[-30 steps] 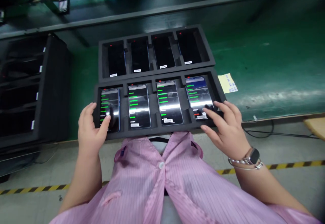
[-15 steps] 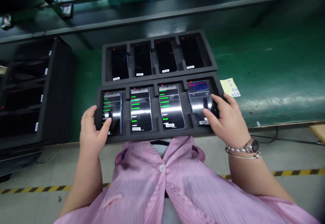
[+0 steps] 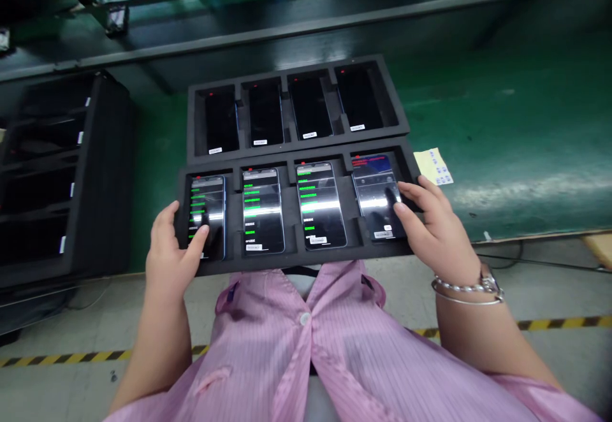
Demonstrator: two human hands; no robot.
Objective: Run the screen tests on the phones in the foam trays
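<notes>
Phones (image 3: 315, 205) lie one per slot in a black foam tray (image 3: 291, 264), all four screens lit with green text. The left hand (image 3: 167, 250) rests half-curled at the tray's left end, one finger (image 3: 203, 232) touching the leftmost phone (image 3: 215, 231) without gripping it. The right hand (image 3: 437, 231) sits over the rightmost phone (image 3: 375, 208), its fingers open and touching the screen. Behind, a second foam tray (image 3: 296, 71) holds four dark phones (image 3: 310, 108). A yellow note (image 3: 433, 167) lies just beside the front tray on a green bench (image 3: 516, 90).
</notes>
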